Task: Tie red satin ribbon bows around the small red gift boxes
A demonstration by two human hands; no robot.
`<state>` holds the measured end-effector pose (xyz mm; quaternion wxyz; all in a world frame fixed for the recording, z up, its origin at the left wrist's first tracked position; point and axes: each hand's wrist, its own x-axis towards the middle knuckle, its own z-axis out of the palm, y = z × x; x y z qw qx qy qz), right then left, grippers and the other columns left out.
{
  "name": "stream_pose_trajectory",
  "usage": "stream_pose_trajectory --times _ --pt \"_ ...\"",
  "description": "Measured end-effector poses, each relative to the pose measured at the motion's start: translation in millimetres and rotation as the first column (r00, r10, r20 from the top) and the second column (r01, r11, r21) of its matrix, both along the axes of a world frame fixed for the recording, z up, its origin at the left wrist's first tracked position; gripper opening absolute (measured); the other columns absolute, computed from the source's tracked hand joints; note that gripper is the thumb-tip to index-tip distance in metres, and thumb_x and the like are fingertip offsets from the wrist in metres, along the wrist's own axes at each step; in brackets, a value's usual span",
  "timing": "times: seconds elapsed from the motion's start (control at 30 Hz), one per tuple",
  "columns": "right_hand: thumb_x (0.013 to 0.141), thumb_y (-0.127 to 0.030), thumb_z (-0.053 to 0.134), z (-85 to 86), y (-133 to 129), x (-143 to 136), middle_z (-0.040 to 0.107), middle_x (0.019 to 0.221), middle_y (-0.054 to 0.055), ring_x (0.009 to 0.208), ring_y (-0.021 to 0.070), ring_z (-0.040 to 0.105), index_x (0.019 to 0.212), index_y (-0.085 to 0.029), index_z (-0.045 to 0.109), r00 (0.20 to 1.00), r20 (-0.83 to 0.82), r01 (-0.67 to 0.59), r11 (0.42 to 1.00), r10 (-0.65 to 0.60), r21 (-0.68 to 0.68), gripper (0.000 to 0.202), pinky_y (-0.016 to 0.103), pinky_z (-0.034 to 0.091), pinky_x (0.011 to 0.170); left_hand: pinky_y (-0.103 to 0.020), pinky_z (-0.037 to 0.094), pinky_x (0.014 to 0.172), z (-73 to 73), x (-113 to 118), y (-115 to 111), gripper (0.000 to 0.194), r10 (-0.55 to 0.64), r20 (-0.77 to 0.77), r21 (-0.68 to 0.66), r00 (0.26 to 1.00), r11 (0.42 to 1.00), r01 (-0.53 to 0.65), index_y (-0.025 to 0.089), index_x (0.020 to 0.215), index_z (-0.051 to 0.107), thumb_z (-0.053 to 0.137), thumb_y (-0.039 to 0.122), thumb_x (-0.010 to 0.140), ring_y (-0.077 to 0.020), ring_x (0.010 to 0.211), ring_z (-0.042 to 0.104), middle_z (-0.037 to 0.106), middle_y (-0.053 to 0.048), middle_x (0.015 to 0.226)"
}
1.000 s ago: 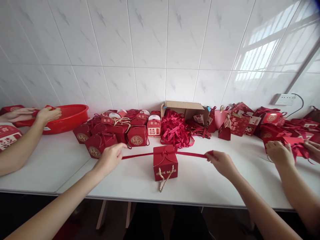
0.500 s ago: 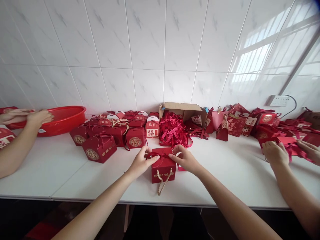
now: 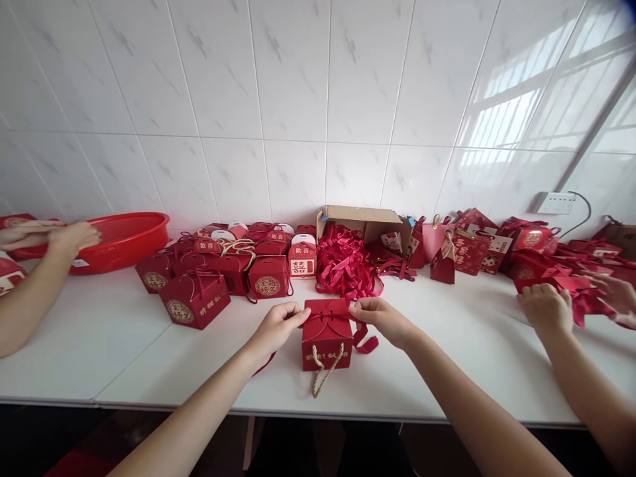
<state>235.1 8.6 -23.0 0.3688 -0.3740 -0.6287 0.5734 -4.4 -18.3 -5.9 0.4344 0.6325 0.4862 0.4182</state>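
In front of me on the white table stands a small red gift box (image 3: pixel 326 351) with gold lettering and a twisted cream cord handle hanging down its near side. A red ribbon (image 3: pixel 366 336) runs across the top through slots in the lid. My left hand (image 3: pixel 282 326) pinches the ribbon at the box's left edge, and a tail of it trails below the wrist. On the other side my right hand (image 3: pixel 380 319) pinches the ribbon's right part, its loose end curling onto the table. Between the hands the ribbon lies flat across the lid.
Behind the box lies a heap of red ribbons (image 3: pixel 348 265) by a cardboard box (image 3: pixel 362 213). Several red gift boxes (image 3: pixel 196 301) stand left of it, red bags (image 3: pixel 467 252) right. A co-worker's hands work by a red basin (image 3: pixel 129 242); another's hand (image 3: pixel 546 308) holds a red box.
My hands have moved apart, drawing the ribbon out to both sides. The bunched ribbon on the lid now lies flat. At right, the co-worker's far hand has shifted and blurs.
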Motion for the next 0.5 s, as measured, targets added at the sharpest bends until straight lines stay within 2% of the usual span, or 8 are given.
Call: stream_pose_trajectory --times 0.2,0.33,0.4,0.5 --pt "0.073 -0.056 0.065 -2.9 -7 10 0.051 0.052 -0.003 0.051 0.0098 0.043 0.057 -0.018 0.050 0.997 0.065 0.039 0.999 -0.040 0.015 0.044 0.026 0.034 0.055 -0.024 0.023 0.051 -4.9 -3 2 0.042 -0.003 -0.049 0.048 0.999 0.999 0.005 0.019 0.055 0.036 0.059 0.047 0.075 -0.0098 0.054 0.028 0.031 0.006 0.056" --pt "0.080 -0.055 0.058 9.0 -19 21 0.053 0.053 0.000 0.051 0.0103 0.044 0.055 -0.016 0.053 0.996 0.084 -0.044 0.999 0.042 0.015 0.047 0.026 0.035 0.056 -0.025 0.030 0.054 -5.6 -1 -6 0.040 -0.019 -0.189 0.080 0.982 0.996 0.035 0.020 0.056 0.034 0.053 0.047 0.080 -0.0111 0.054 0.034 0.033 0.006 0.056" --pt "0.081 -0.050 0.061 17.2 -25 26 0.053 0.056 -0.001 0.055 0.0108 0.046 0.061 -0.017 0.057 0.995 0.002 -0.099 0.995 0.099 0.027 0.039 0.026 0.036 0.061 -0.028 0.037 0.060 -3.7 1 -11 0.032 0.054 -0.260 0.196 0.964 0.981 -0.002 0.020 0.062 0.041 0.053 0.043 0.080 -0.0143 0.061 0.045 0.044 0.003 0.063" --pt "0.079 -0.043 0.065 30.2 -32 24 0.054 0.061 -0.001 0.061 0.0119 0.048 0.068 -0.018 0.060 0.986 -0.141 -0.087 0.995 0.094 0.053 0.027 0.027 0.038 0.067 -0.034 0.042 0.082 4.3 8 -19 0.014 0.219 -0.312 0.473 0.925 0.880 -0.048 0.022 0.085 0.054 0.056 0.035 0.081 -0.0225 0.092 0.055 0.059 -0.005 0.094"
